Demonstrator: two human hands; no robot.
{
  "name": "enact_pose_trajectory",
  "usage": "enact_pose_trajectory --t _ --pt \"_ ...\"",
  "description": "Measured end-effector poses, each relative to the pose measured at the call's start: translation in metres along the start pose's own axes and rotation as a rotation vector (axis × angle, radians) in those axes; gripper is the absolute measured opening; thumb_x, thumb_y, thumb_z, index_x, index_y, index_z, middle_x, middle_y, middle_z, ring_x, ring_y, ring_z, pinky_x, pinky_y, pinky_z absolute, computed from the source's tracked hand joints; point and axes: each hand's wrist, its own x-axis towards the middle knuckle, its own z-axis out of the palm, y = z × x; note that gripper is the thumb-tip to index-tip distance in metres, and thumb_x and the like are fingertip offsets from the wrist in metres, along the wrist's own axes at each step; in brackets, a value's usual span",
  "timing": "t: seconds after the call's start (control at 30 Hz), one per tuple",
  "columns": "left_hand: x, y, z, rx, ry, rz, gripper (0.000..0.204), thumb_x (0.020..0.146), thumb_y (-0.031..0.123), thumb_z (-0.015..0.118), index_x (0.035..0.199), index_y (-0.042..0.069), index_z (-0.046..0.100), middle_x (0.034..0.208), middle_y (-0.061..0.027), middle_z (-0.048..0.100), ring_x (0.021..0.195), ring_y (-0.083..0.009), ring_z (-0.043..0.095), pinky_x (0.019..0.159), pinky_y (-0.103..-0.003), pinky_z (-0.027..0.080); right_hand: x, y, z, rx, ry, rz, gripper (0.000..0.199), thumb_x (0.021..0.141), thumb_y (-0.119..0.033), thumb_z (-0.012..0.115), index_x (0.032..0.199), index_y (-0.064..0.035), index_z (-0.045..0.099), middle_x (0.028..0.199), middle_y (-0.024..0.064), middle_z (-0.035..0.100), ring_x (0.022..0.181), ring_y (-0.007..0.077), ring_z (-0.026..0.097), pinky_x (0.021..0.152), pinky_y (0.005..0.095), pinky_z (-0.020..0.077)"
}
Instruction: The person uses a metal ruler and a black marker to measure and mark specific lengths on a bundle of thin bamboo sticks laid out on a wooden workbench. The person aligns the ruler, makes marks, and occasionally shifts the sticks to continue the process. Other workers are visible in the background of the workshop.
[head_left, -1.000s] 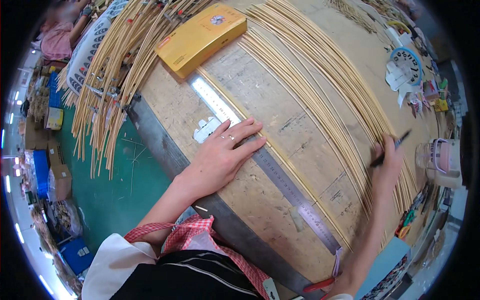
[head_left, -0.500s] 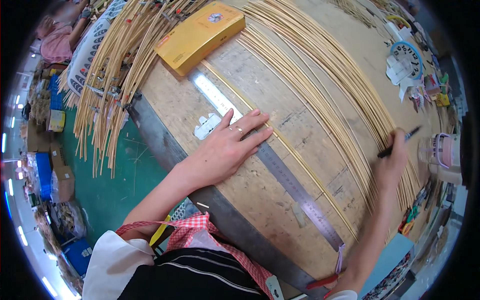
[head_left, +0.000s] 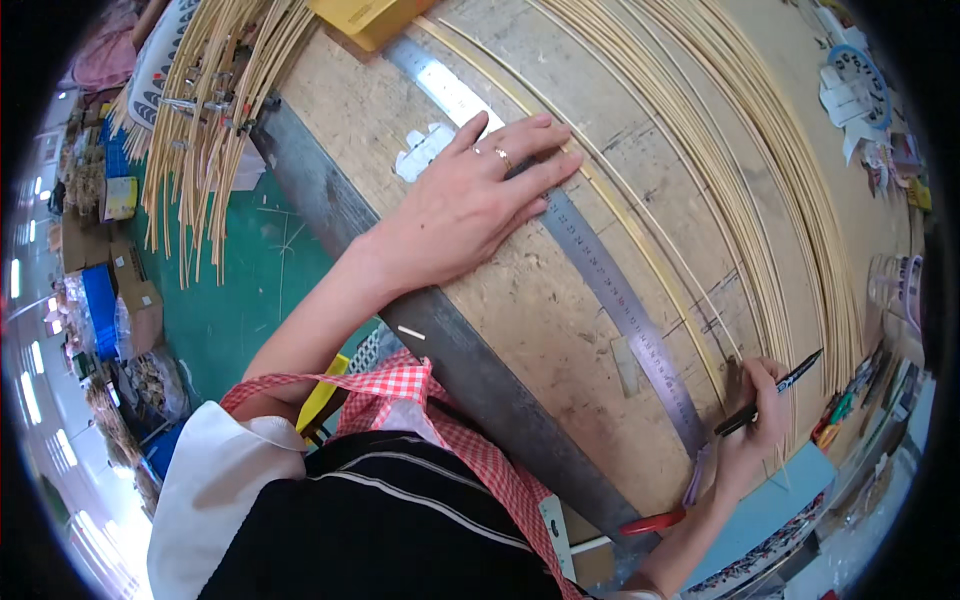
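My left hand point(head_left: 465, 200) lies flat over a steel ruler point(head_left: 612, 283), fingers stretched out. Its fingertips rest on a thin golden strip point(head_left: 657, 262) running along the ruler. Past the strip, a single thin bamboo-like stick point(head_left: 662, 232) lies nearly parallel to it. My right hand point(head_left: 764, 412) is closed round a black marker pen point(head_left: 737, 420), whose pointed dark end faces away to the right. Its thumb and forefinger are at the near end of the single stick; whether they pinch it I cannot tell. A small white paper piece point(head_left: 422, 152) lies beside my left hand.
Long sticks point(head_left: 745, 205) lie in rows on the wooden table point(head_left: 520, 330) to the right. More sticks point(head_left: 200, 130) hang over the far left edge. A yellow box point(head_left: 370, 18) stands at the back, a red-handled tool point(head_left: 652, 522) near the front edge.
My right hand has come nearer and left with the marker, down to the ruler's near end. A single stick now lies beside the golden strip. The view has shifted; my left hand stays on the ruler.
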Motion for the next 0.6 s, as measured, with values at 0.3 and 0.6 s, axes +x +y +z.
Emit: enact_pose_trajectory --t 0.3,0.6 --pt "0.001 0.002 -0.002 -0.009 0.002 -0.019 0.059 0.090 0.011 0.069 0.146 0.017 0.054 0.154 -0.0076 0.046 0.143 -0.0303 0.044 0.117 -0.062 0.033 -0.002 -0.006 -0.001 -0.080 -0.153 -0.021 0.044 0.072 0.014 0.060 0.112 -0.0010 0.069 0.094 0.0159 0.066 0.083 0.0285 0.065 0.074 0.0340 0.0504" --pt "0.002 0.003 -0.003 -0.004 -0.045 -0.034 0.058 0.090 0.010 0.068 0.146 0.016 0.052 0.158 -0.0067 0.045 0.148 -0.0299 0.040 0.119 -0.062 0.030 0.004 -0.011 0.003 -0.016 -0.172 -0.019 0.051 0.070 0.017 0.060 0.116 -0.0041 0.069 0.099 0.0194 0.067 0.084 0.0364 0.066 0.072 0.0399 0.0519"
